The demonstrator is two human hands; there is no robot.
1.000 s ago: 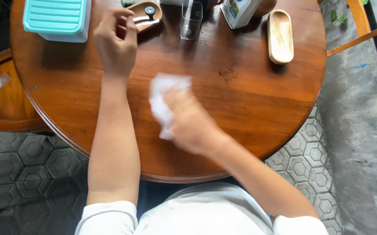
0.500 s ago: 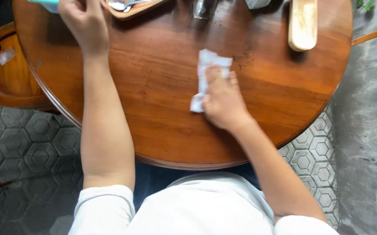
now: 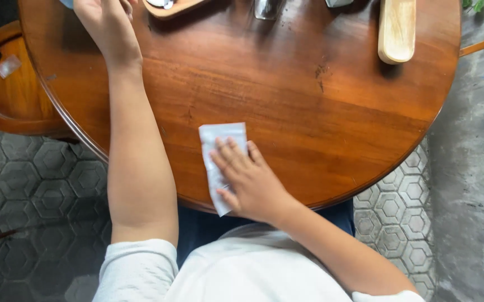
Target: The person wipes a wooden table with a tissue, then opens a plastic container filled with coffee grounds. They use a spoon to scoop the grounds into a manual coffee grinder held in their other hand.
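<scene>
Right hand point(image 3: 250, 182) flat, fingers spread, pressing white wipe point(image 3: 219, 162) at round wooden table's point(image 3: 309, 112) near edge. Left hand point(image 3: 105, 22) rests open at table's far side, holding nothing.

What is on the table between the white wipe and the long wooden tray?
Nothing: between the white wipe and the long wooden tray the head view shows only bare wooden table, with a few small dark marks.

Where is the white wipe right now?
In the head view, the wipe lies flat on the round table, near its front edge, pressed under the right hand.

Round wooden table point(image 3: 309, 112) — hexagon-tiled floor point(image 3: 29, 184)
</scene>
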